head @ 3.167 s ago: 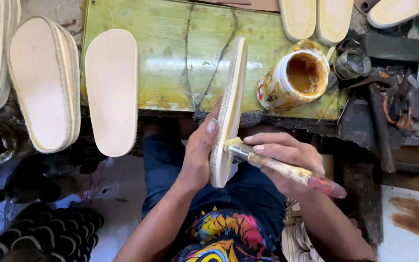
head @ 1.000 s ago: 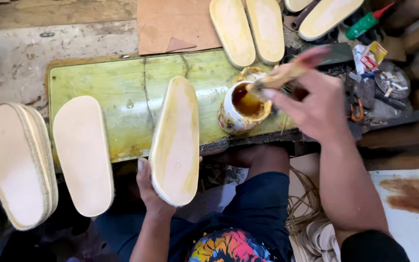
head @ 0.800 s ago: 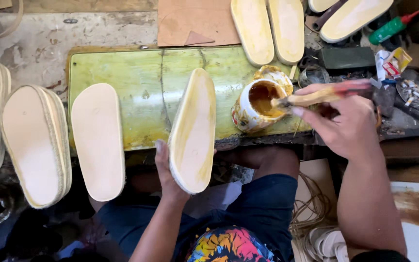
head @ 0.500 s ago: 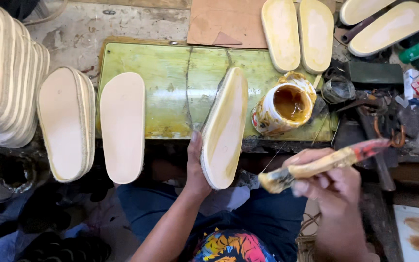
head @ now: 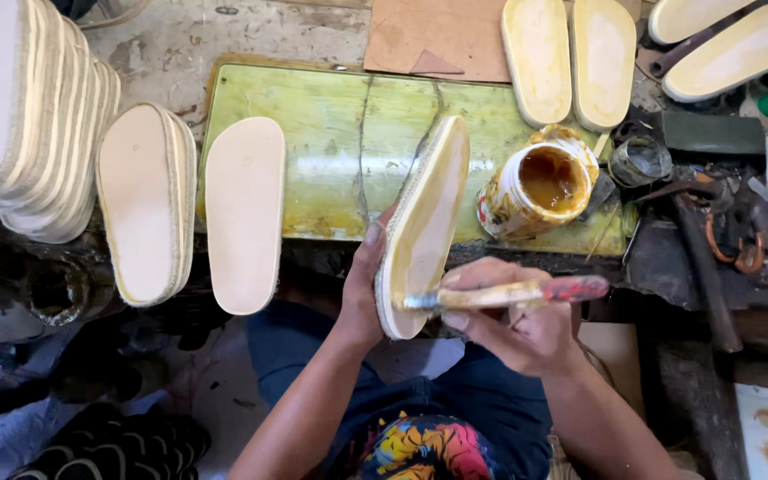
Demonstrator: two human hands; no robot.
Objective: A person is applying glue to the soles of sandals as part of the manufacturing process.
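The left hand (head: 364, 289) gripped a shoe sole (head: 424, 222) from behind, holding it tilted on edge over the near rim of the green board (head: 322, 160), its yellowish coated face turned toward the right. The right hand (head: 513, 324) was closed around a glue-crusted brush (head: 500, 294), whose bristles touched the sole's lower end. The step in hand looked like spreading glue across that face. An open glue pot (head: 540, 182) stood on the board just beside the sole, within easy reach. The next stroke would seem to call for a steady hold on the sole and an even drag of the bristles toward its far tip. A bare sole (head: 244, 213) lay flat to the left, beside a stack of soles (head: 148, 200), and two glued soles (head: 571, 58) rested beyond the pot.
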